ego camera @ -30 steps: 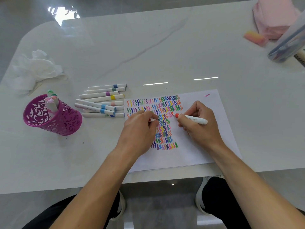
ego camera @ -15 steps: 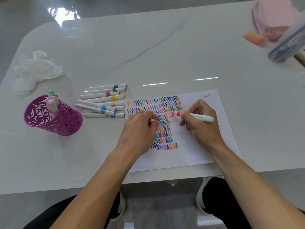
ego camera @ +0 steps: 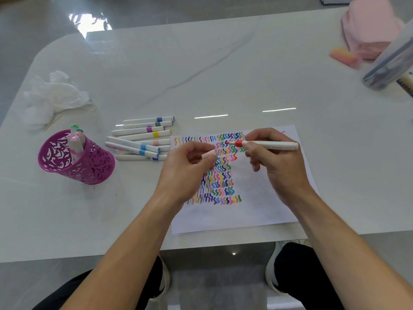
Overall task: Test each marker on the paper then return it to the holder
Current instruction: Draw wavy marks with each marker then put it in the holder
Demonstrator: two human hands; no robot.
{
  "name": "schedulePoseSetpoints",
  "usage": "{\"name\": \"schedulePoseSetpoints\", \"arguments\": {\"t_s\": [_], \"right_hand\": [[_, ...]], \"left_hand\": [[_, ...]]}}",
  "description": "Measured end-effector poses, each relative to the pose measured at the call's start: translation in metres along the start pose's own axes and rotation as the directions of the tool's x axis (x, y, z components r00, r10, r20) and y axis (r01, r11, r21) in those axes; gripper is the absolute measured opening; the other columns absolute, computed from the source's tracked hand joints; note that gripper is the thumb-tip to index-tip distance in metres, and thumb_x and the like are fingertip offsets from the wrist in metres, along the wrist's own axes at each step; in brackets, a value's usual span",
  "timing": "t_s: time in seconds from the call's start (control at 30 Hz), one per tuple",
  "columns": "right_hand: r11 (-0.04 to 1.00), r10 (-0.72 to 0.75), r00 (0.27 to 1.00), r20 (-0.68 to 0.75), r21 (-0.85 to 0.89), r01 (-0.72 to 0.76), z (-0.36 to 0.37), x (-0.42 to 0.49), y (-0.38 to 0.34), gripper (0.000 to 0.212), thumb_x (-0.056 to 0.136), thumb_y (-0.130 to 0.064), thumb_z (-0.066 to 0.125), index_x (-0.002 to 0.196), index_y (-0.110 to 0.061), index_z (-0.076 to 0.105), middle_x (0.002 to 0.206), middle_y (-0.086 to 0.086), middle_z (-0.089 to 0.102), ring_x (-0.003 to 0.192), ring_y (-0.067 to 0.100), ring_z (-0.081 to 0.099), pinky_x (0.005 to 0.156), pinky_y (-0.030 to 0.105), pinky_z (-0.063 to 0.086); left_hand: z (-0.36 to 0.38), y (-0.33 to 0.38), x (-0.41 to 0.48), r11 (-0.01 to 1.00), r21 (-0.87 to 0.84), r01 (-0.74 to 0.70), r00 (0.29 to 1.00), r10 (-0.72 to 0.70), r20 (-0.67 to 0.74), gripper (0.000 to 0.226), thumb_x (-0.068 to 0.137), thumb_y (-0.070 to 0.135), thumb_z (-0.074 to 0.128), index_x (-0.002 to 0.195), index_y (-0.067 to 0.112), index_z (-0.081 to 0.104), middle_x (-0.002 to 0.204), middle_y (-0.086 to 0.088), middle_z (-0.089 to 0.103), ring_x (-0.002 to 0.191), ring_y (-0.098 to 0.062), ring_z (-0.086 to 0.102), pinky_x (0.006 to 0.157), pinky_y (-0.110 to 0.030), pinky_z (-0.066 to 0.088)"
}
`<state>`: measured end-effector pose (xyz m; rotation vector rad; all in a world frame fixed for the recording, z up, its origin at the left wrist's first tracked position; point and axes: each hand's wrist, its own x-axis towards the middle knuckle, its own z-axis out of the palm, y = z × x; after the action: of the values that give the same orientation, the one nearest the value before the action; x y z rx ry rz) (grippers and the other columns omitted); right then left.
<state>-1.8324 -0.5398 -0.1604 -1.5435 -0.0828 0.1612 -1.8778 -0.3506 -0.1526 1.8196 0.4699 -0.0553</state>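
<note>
Right hand (ego camera: 277,162) grips the red-tipped marker (ego camera: 268,145) level over the paper (ego camera: 257,211), tip aimed left at what looks like its cap (ego camera: 209,154) pinched in the left hand (ego camera: 187,168), holder (ego camera: 89,168) well off left.

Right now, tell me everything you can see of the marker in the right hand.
The marker is a slim white barrel, plastic by the look of it, with a red-orange collar and bare red tip: uncapped. It lies nearly level, tip pointing left, over the squiggle rows on the paper; whether the tip touches the sheet is unclear. The right hand pinches it just behind the collar, and the back end juts out to the right. The left hand holds a pale piece, likely its cap, apart from the tip.
</note>
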Motion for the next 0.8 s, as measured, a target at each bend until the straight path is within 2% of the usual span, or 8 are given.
{"name": "schedulePoseSetpoints", "arguments": {"t_s": [0.13,0.2,0.37,0.53,0.63,0.7,0.8], "right_hand": [[0.999,0.005,0.999,0.036,0.052,-0.007,0.0036,-0.0009,-0.0061,0.009,0.078,-0.026,0.068,0.082,-0.022,0.075,0.068,0.004,0.068,0.062,0.019,0.061,0.051,0.029,0.049],[0.998,0.021,0.998,0.065,0.055,-0.025,0.0061,-0.0015,-0.0065,0.015,0.080,-0.020,0.062,0.080,-0.025,0.076,0.069,0.005,0.069,0.063,0.020,0.063,0.051,0.030,0.050],[1.000,0.020,0.996,0.084,-0.013,-0.019,0.0082,-0.0034,-0.0041,0.017,0.085,-0.015,0.060,0.082,-0.022,0.075,0.068,0.006,0.070,0.060,0.020,0.065,0.051,0.032,0.052],[0.999,0.036,0.991,0.127,-0.033,-0.032,0.0089,-0.0043,-0.0026,0.010,0.079,-0.029,0.066,0.079,-0.024,0.074,0.068,0.009,0.071,0.058,0.021,0.064,0.050,0.031,0.052],[0.999,0.045,0.990,0.132,-0.029,-0.041,0.0093,-0.0037,-0.0005,0.005,0.084,-0.021,0.067,0.087,-0.017,0.068,0.069,0.010,0.071,0.057,0.021,0.064,0.050,0.031,0.051],[0.999,0.048,0.991,0.122,-0.011,-0.048,0.0084,-0.0030,-0.0001,0.010,0.086,-0.018,0.068,0.090,-0.012,0.061,0.071,0.012,0.074,0.058,0.024,0.066,0.051,0.032,0.053],[0.999,0.044,0.991,0.130,0.003,-0.045,0.0046,-0.0016,0.0003,0.010,0.094,-0.009,0.070,0.089,-0.008,0.061,0.076,0.016,0.076,0.061,0.029,0.071,0.055,0.034,0.057]], "left_hand": [[-0.0013,0.0011,0.0000,0.983,-0.157,0.096,0.993,-0.084,0.080,0.012,0.096,0.019,0.068,0.107,0.022,0.072,0.090,0.006,0.078,0.078,-0.008,0.071,0.069,-0.021,0.055],[-0.0015,0.0014,0.0000,0.978,-0.184,0.102,0.992,-0.085,0.095,0.013,0.097,0.019,0.067,0.109,0.019,0.072,0.091,0.005,0.078,0.078,-0.008,0.070,0.070,-0.021,0.054],[-0.0008,0.0025,-0.0025,0.994,-0.101,0.035,0.994,-0.024,0.109,0.008,0.097,0.022,0.067,0.102,0.027,0.070,0.089,0.013,0.077,0.080,-0.004,0.072,0.067,-0.013,0.055],[0.0006,0.0039,-0.0045,0.999,-0.034,0.010,0.988,-0.004,0.156,0.012,0.094,0.022,0.070,0.098,0.033,0.070,0.088,0.015,0.076,0.083,-0.001,0.071,0.064,-0.008,0.052],[0.0006,0.0041,-0.0049,1.000,-0.025,0.009,0.983,-0.004,0.182,0.011,0.096,0.024,0.068,0.100,0.033,0.070,0.086,0.013,0.076,0.080,-0.002,0.071,0.063,-0.009,0.052],[-0.0002,0.0039,-0.0045,1.000,-0.024,0.014,0.984,-0.010,0.177,0.009,0.097,0.026,0.067,0.101,0.033,0.070,0.085,0.011,0.076,0.078,-0.005,0.071,0.063,-0.011,0.053],[-0.0015,0.0034,-0.0038,0.998,-0.055,0.015,0.987,-0.006,0.162,0.010,0.096,0.022,0.068,0.104,0.026,0.071,0.084,0.005,0.077,0.078,-0.010,0.074,0.067,-0.017,0.056]]}}
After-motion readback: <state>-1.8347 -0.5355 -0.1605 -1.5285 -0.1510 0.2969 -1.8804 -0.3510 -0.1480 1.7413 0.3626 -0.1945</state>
